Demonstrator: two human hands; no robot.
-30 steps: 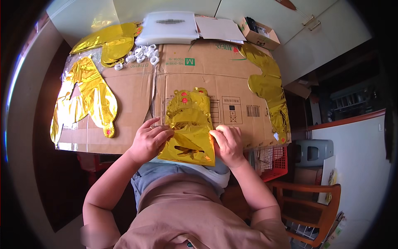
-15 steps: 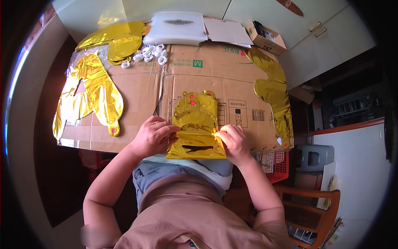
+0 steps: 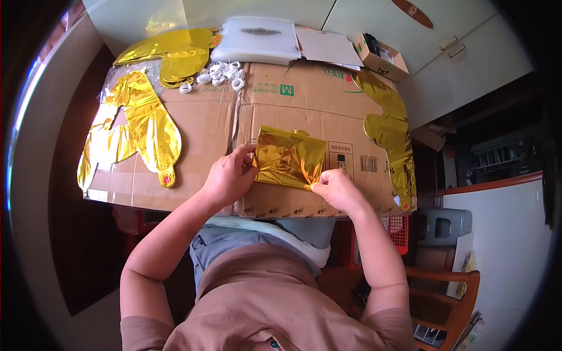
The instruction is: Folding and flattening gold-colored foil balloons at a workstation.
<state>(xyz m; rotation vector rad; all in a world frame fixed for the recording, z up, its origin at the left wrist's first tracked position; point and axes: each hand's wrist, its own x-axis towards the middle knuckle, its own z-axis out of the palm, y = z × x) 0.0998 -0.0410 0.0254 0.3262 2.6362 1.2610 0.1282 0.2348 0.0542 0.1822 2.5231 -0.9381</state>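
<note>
A gold foil balloon [image 3: 290,157], folded into a rough rectangle, lies on the cardboard in front of me. My left hand [image 3: 233,174] pinches its left edge, fingertips partly hidden by the foil. At the near right corner, my right hand [image 3: 339,190] grips the foil between thumb and fingers, and creases run out from that pinch. The foil is crinkled and shiny, with its far edge lying flat on the board.
Flat gold foil balloons lie at the left [image 3: 137,123], far left [image 3: 181,55] and right edge [image 3: 392,134] of the cardboard sheet [image 3: 199,128]. White string loops [image 3: 219,75], a stack of clear plastic sleeves [image 3: 254,44] and a small open box [image 3: 380,58] sit along the back.
The near part of the foil has been folded away from me over the part with red dots, which is now covered. Both hands moved farther onto the cardboard with it.
</note>
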